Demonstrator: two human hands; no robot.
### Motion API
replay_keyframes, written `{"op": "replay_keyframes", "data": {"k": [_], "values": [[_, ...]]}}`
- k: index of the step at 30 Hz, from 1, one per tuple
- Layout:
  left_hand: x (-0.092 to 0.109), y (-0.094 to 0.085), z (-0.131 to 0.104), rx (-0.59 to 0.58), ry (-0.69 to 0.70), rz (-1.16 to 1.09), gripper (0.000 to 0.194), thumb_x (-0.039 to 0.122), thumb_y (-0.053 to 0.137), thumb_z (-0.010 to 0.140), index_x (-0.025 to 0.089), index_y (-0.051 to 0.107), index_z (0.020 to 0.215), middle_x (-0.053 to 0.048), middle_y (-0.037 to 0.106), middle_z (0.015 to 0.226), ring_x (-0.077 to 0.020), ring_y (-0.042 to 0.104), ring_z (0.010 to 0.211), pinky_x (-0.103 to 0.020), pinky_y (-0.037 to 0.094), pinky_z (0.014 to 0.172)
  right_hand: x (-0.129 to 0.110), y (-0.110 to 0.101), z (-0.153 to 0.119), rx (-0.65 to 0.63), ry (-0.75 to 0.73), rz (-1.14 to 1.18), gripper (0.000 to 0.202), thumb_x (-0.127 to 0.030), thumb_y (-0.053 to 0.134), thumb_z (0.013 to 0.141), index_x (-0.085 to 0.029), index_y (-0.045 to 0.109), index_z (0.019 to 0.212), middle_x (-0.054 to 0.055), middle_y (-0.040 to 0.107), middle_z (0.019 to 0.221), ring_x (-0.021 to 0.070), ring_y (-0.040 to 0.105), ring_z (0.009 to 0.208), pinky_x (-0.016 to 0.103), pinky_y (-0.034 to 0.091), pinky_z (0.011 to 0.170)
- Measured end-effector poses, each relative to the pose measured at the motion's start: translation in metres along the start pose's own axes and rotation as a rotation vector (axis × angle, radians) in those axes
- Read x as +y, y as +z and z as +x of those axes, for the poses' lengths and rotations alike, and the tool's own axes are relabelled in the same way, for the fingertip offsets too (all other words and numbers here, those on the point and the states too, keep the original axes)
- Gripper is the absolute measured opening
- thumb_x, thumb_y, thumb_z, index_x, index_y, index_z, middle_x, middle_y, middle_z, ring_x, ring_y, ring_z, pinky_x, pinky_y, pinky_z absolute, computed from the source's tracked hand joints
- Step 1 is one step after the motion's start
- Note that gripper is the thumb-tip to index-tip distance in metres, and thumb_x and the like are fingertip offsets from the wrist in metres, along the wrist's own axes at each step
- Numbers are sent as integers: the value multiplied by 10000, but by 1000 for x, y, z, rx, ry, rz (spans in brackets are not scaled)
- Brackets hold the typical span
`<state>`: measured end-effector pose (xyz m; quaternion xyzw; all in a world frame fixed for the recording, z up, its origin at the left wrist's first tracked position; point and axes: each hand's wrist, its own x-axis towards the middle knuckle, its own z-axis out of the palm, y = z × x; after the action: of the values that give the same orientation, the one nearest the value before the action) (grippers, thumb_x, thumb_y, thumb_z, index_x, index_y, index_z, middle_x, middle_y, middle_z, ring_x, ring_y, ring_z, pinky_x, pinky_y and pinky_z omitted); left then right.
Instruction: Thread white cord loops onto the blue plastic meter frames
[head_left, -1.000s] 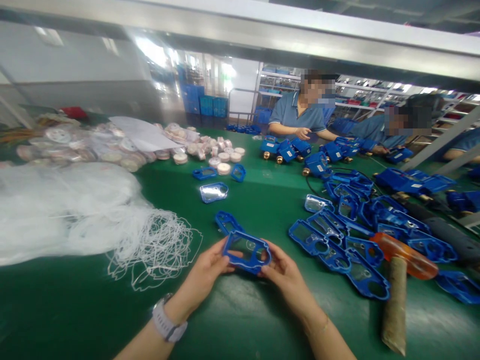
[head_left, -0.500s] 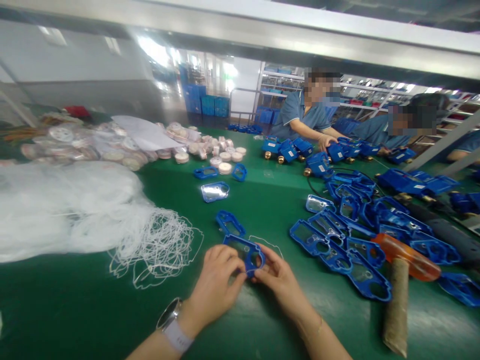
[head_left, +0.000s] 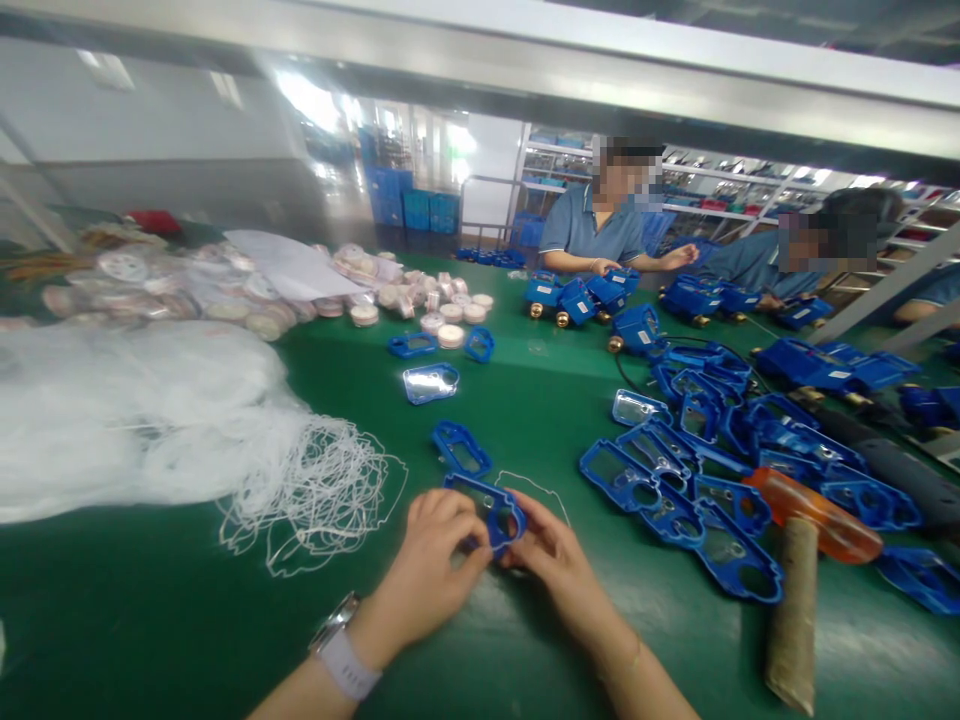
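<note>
A blue plastic frame point(head_left: 504, 512) with a clear pane and a round hole is held low over the green table. My left hand point(head_left: 442, 545) grips its left and lower edge, fingers bent. At its right end, the thumb and fingers of my right hand point(head_left: 547, 545) pinch the rim around the hole. A thin white cord point(head_left: 536, 480) runs behind the frame; whether it touches the frame is unclear. Just beyond lies another blue frame point(head_left: 460, 448). Left of my hands is a tangle of white cord point(head_left: 322, 490).
At the right are piled blue frames point(head_left: 660, 450) and a mallet with an orange head point(head_left: 817, 515). Blue valve-like units point(head_left: 636, 328) stand farther back, near two people. White rolls point(head_left: 450, 337) and a large clear plastic bag point(head_left: 135, 420) lie left. A metal beam point(head_left: 480, 60) crosses overhead.
The blue frame in my hands has tilted slightly, with little hand movement. Across the table, a person has drawn one hand back from the blue units and raised it, the other now at units farther left.
</note>
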<state>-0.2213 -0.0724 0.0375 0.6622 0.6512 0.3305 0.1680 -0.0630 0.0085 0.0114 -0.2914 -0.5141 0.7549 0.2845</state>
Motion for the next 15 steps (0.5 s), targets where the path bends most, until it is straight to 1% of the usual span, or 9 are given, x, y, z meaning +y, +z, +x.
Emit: {"op": "replay_keyframes", "data": {"k": [5,7,8,10,12,13,14,15], "values": [[-1,-2,0,20,62,13,71,207,555,821,228,607,777,-34,566,928,-238,459,968,-416,325,876,3,-4,2,35,11,21,453,-268,665,751,-232,545,1187,27,637,905,127,574,666,285,463,669],[-4,-1,-1,50,61,6,81,206,552,822,244,621,844,-44,574,992,-258,451,1022,-442,321,910,2,-5,2,46,5,50,446,-263,658,757,-233,547,1188,32,633,926,126,575,667,287,465,668],[-6,1,-2,82,52,-18,116,203,547,824,251,617,903,-52,568,1044,-268,441,1061,-454,318,934,2,-5,2,52,4,65,447,-260,658,756,-232,548,1188,35,630,933,127,576,668,286,466,664],[-10,3,-2,175,8,-111,238,198,526,835,256,569,1062,-74,515,1189,-279,403,1158,-470,300,990,0,-5,2,68,2,97,451,-254,668,743,-231,556,1179,33,622,925,127,579,656,282,467,646],[-16,5,-2,283,-68,-250,359,212,511,848,250,479,1203,-89,419,1322,-278,338,1252,-475,257,1046,-2,-4,2,80,-8,127,454,-251,684,725,-228,568,1163,17,604,874,123,579,632,272,466,622],[-19,6,-2,317,-114,-341,412,231,512,852,248,432,1255,-90,379,1364,-274,314,1281,-472,239,1064,-3,-4,2,86,-16,140,452,-250,693,715,-226,576,1152,6,588,844,119,576,619,265,465,609],[-22,7,-1,324,-164,-452,462,257,521,853,248,388,1295,-91,361,1385,-272,308,1293,-466,236,1071,-4,-4,2,94,-25,151,451,-249,703,706,-226,583,1140,-3,572,819,114,572,606,259,462,596],[-24,7,0,302,-218,-583,509,284,533,850,248,351,1324,-93,367,1389,-272,325,1289,-458,251,1067,-4,-4,2,106,-32,160,455,-246,714,695,-226,587,1131,-11,557,801,110,567,594,253,460,583]]}}
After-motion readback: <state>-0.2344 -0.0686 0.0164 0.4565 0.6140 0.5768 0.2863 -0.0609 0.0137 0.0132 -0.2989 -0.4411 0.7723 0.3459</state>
